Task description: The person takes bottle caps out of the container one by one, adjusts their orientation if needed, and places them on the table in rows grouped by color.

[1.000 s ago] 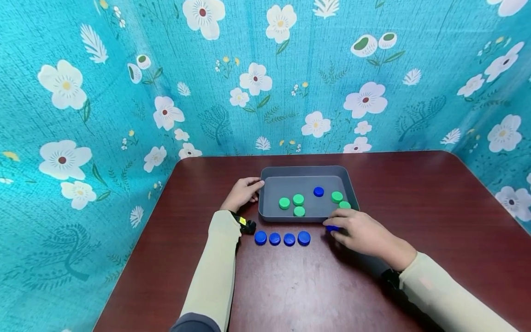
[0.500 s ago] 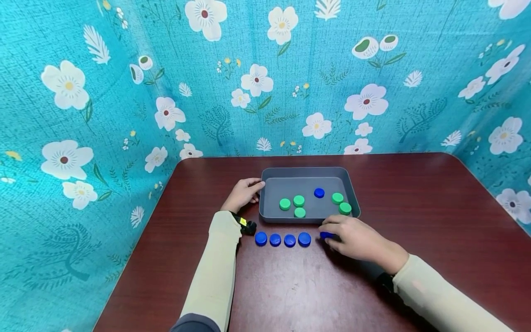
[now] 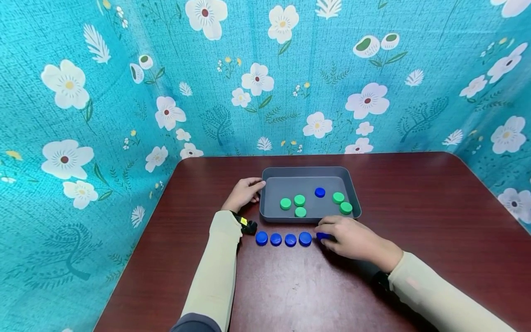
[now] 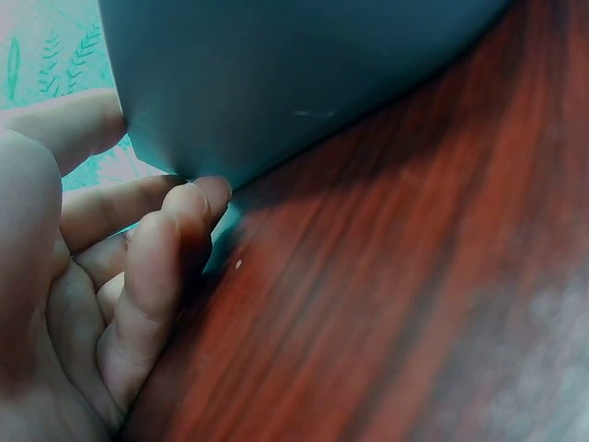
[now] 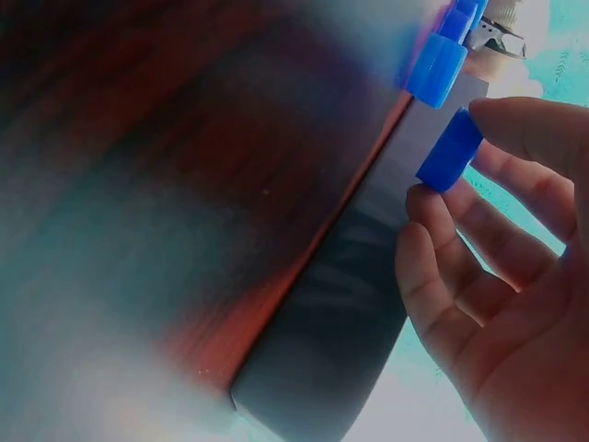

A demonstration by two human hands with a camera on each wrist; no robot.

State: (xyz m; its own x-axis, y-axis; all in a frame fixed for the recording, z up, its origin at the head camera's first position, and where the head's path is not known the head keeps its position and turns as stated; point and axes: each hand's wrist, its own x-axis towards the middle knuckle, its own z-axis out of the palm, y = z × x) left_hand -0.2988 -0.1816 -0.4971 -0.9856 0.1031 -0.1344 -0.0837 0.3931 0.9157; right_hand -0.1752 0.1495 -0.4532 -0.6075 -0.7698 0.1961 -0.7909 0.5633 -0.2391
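My right hand (image 3: 350,237) pinches a blue bottle cap (image 5: 451,150) between thumb and fingers, just in front of the tray and at the right end of a row of blue caps (image 3: 290,240) on the table. In the right wrist view the cap is held on its edge, close to the row's end cap (image 5: 435,71). My left hand (image 3: 244,193) holds the grey tray (image 3: 307,171) at its left side, with curled fingers (image 4: 152,262) at the tray's lower corner. Inside the tray lie several green caps (image 3: 299,200) and one blue cap (image 3: 320,192).
The brown wooden table (image 3: 290,286) extends around the tray on every side. Behind it hangs a turquoise flowered curtain (image 3: 232,106), which also runs along the left and right.
My right hand has moved leftward and slightly toward me from the tray's front edge, carrying the blue bottle cap toward the row. The left hand stays at the tray.
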